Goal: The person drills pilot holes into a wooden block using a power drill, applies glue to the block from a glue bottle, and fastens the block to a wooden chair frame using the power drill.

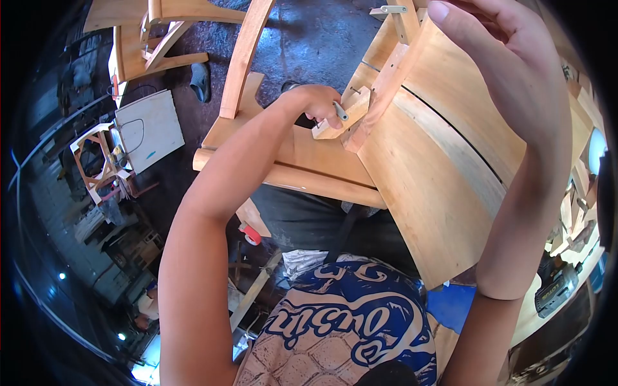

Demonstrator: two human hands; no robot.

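Left hand on block, by rail

Left hand [322,108] pinches block [358,109], fingers curled; right hand [515,48] has thumb spread, contact unclear. Block sits at left fingertips, beside rail [386,87]. Best held square, fingertips clear of screw [355,90]. Wooden panel [315,151] under left fingers; blue-dark floor [302,35] beyond, drill [557,293] well apart.

From where I stand I count one left hand [322,108] and one right hand [515,48]; one wooden block [351,118]; one white board [158,132]; one tool marked LOTUS [557,294]; one small red item [250,234]; one printed shirt [354,315]; two pieces of wooden furniture, one near piece [438,193] and one far piece [131,51].
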